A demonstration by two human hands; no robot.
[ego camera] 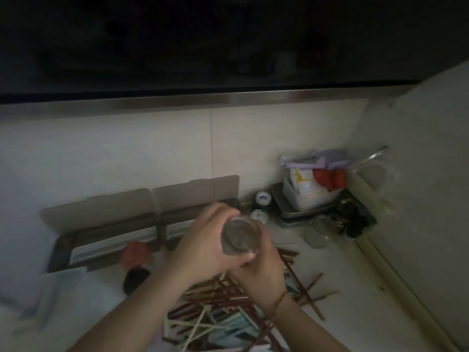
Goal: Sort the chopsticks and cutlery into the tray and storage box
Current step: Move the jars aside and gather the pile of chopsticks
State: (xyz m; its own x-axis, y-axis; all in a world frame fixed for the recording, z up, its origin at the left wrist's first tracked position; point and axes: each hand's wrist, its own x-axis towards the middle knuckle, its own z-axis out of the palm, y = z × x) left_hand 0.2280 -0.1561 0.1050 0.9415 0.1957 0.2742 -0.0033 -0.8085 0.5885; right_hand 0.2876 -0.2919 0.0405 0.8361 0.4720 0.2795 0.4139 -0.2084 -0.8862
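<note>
A dim, pale counter (342, 288) runs to a light tiled wall, with a steel trim strip and dark cabinetry above it. Along the back edge on the left stands a long grey storage box (114, 240) with its two hinged lids folded open against the wall and white ribbed inserts inside. Just in front of it lie a blurred reddish object (135, 252) and a dark round object (135, 276). At the middle, the left hand (205, 245) has its fingers wrapped around the side of a clear glass jar (239, 236), gripping it above the counter. The right hand (261, 273) cups the jar from below and beside; whether its fingers clamp the glass I cannot tell. Beneath both hands, at the near edge, lies a loose heap of brown and cream chopsticks (215, 316), crossing one another. Toward the back right corner sit a steel tray (286, 212) carrying a white plastic tub, small white-lidded jars, and a round glass lid (317, 235) flat on the counter.
</note>
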